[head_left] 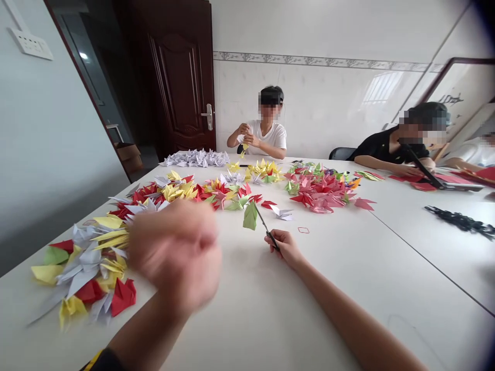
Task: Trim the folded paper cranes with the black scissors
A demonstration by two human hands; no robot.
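My left hand (pixel 180 252) is raised close to the camera above the table's left part and smeared by motion. Its fingers look curled into a fist; whatever lies inside them is hidden. Further out, my right hand (pixel 284 245) is closed around a thin dark tool (pixel 274 240), whose exact kind I cannot make out. The tool points up and left. Near its tip shows a green folded paper piece (pixel 250 216); whether the two touch I cannot tell. To the left, partly behind my left hand, spreads a pile of folded paper cranes (pixel 91 257) in white, yellow, red and green.
Pink and red paper cranes (pixel 320 193) are heaped mid-table, white ones (pixel 199 158) at the far left. Across the table (pixel 251 309), a person in white (pixel 274 135) handles yellow paper. A person in black (pixel 377 147) sits at right near a black stringy bundle (pixel 460 221).
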